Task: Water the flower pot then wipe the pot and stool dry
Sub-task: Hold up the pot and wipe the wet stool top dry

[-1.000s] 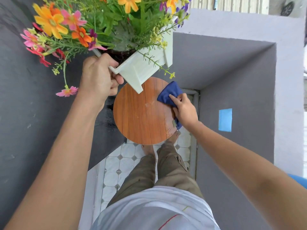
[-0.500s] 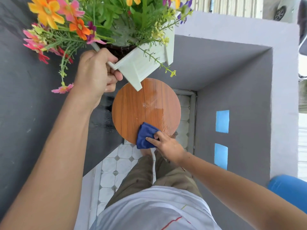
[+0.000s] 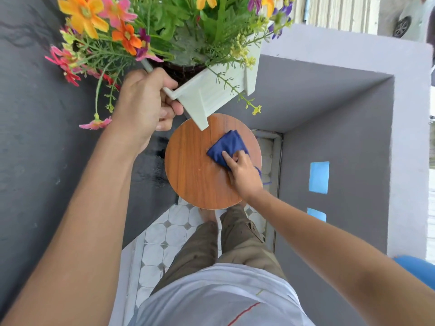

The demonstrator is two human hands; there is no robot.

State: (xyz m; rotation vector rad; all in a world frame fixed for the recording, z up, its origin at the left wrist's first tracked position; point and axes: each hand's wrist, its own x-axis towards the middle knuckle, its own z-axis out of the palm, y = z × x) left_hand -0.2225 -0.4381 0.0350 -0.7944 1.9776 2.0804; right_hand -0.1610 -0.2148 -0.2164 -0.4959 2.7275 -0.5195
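My left hand (image 3: 143, 102) grips the corner of the white wooden flower pot (image 3: 216, 90) and holds it tilted in the air above the stool. The pot is full of orange, pink and purple flowers (image 3: 122, 31). Below it stands the round brown wooden stool (image 3: 190, 168). A folded blue cloth (image 3: 227, 147) lies on the right half of the stool top, and my right hand (image 3: 243, 172) presses down on it with the fingers on the cloth.
Dark grey walls (image 3: 35, 161) close in on the left and right. Two blue tape patches (image 3: 319, 177) mark the right wall. White patterned floor tiles (image 3: 169, 234) and my legs show below the stool. A blue object (image 3: 416, 267) sits at the right edge.
My right hand has slid the cloth from the stool's near edge up to its right middle. The lifted pot stays in my left hand, barely shifted.
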